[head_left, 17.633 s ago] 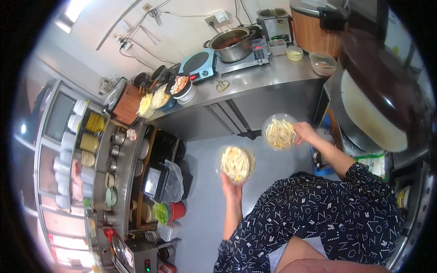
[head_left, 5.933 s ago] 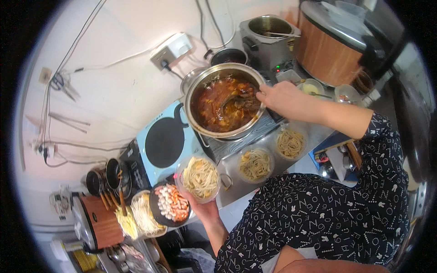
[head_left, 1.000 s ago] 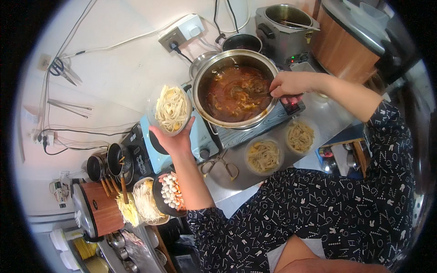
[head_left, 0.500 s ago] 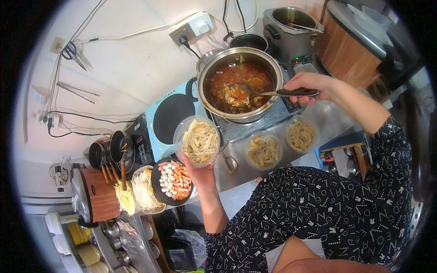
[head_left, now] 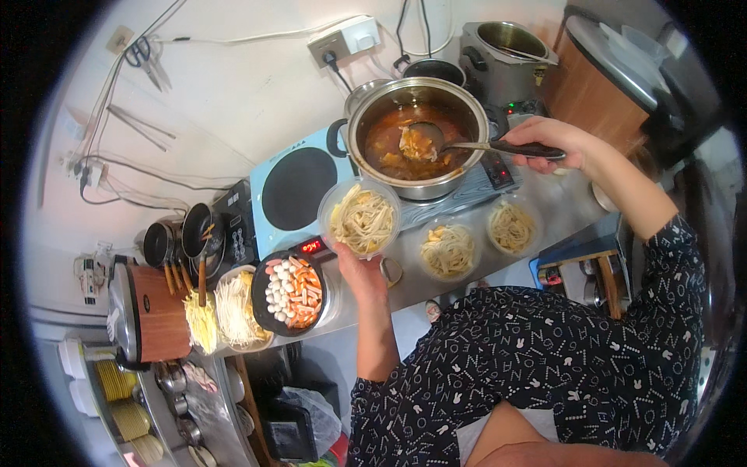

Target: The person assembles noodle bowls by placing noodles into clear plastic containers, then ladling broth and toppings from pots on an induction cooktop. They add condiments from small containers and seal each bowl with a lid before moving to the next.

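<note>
My right hand (head_left: 554, 145) is closed round the dark handle of a ladle (head_left: 467, 145). Its bowl sits in a steel pot (head_left: 359, 158) of red-brown broth, carrying pale and orange food pieces. My left hand (head_left: 360, 272) grips a clear round plastic bowl (head_left: 327, 226) from below, just in front of the pot. Pale enoki mushrooms (head_left: 362, 220) and some yellow pieces fill that bowl. On the steel counter to its right stand two similar bowls, one with noodle-like strands (head_left: 447, 251) and the other with more strands (head_left: 512, 226).
A pale blue cooktop (head_left: 299, 189) adjoins the pot on the left. Nearer are a black pan of white balls and orange sticks (head_left: 292, 294), a bowl of enoki (head_left: 237, 307) and yellow strips (head_left: 201, 321). A grey cooker (head_left: 510, 70) and a wood-look barrel (head_left: 595, 82) stand behind right.
The ladle's bowl has shifted slightly within the broth, food still in it. My left hand has moved a little right with the plastic bowl. The view has shifted somewhat.
</note>
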`<state>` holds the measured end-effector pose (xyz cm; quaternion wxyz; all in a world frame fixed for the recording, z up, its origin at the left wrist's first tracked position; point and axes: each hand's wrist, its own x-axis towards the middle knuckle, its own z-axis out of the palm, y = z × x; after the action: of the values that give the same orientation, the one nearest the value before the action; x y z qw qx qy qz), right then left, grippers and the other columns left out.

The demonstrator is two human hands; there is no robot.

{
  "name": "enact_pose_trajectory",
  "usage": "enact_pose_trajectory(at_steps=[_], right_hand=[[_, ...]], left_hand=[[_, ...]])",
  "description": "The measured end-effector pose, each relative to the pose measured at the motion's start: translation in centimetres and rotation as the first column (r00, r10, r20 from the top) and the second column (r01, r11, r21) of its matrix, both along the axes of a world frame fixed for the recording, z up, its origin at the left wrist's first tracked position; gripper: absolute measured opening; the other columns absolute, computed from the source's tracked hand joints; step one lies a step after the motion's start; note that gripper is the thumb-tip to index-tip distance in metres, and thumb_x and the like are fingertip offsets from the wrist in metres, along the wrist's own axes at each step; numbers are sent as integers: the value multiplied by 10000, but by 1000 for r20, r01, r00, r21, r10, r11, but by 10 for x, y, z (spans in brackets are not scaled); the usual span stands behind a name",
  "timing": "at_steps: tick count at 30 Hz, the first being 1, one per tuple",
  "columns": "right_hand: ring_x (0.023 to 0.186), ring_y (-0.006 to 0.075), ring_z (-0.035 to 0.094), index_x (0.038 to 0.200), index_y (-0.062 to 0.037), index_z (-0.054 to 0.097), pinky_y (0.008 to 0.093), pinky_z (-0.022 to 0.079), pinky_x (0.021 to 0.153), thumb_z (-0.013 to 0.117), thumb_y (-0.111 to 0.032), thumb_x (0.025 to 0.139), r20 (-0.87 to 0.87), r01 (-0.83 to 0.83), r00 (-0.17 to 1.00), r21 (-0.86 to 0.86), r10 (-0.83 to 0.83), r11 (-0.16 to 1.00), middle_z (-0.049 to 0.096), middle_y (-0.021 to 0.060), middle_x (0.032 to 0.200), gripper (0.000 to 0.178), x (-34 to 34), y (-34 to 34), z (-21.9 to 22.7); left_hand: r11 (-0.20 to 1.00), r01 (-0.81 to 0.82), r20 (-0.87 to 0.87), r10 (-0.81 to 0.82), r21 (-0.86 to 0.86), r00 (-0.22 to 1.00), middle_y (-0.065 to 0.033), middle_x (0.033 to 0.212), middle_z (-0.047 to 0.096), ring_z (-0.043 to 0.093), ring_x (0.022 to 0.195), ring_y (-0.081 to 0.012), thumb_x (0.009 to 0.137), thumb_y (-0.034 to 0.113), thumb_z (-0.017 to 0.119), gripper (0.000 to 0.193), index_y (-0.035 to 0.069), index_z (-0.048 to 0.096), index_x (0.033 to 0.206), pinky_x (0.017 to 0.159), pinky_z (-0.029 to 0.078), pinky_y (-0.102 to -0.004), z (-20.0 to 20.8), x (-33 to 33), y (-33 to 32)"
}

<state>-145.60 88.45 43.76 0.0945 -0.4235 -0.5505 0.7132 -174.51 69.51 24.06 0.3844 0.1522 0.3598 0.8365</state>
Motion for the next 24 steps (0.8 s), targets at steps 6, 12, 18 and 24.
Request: enact_pose_trajectory(at_steps=[6, 12, 18, 24], right_hand=[[392, 64, 478, 1028, 9, 597, 183, 342, 301, 536, -206, 946, -47, -104, 993, 16, 104, 994, 595, 61, 670, 238, -17, -14, 22], [401, 55, 470, 1110, -17, 597, 188, 334, 306, 530, -207, 958, -71, -262, 964, -58, 258, 963, 591, 43, 670, 252, -40, -41, 16], [462, 88, 509, 1216, -6, 558, 223, 395, 395, 561, -211, 939, 51, -369, 930, 129, 365, 921, 594, 36, 682, 345, -61, -71, -6], [630, 258, 618, 1306, -7, 480, 336, 494, 545, 607, -155, 858, 383, -398, 866, 917, 322, -20, 624, 169, 801, 488, -69, -87, -20]], left_hand=[[994, -56, 46, 61, -97, 997, -65, 1315, 506, 520, 1156, -230, 868, 626, 516, 736, 86, 405, 1356, 842, 488, -412, -9, -2, 10], [993, -37, 70, 45, -112, 997, -63, 1297, 514, 526, 1139, -220, 832, 666, 534, 786, 86, 408, 1348, 779, 500, -397, -3, -1, 7], [986, -92, 91, 105, -139, 990, -79, 1295, 509, 521, 1141, -239, 840, 655, 532, 766, 70, 419, 1322, 774, 496, -398, -1, -1, -9], [986, -158, 66, 161, -43, 985, -66, 1331, 482, 502, 1170, -241, 854, 659, 504, 770, 90, 383, 1359, 787, 495, -402, -3, 0, -18]])
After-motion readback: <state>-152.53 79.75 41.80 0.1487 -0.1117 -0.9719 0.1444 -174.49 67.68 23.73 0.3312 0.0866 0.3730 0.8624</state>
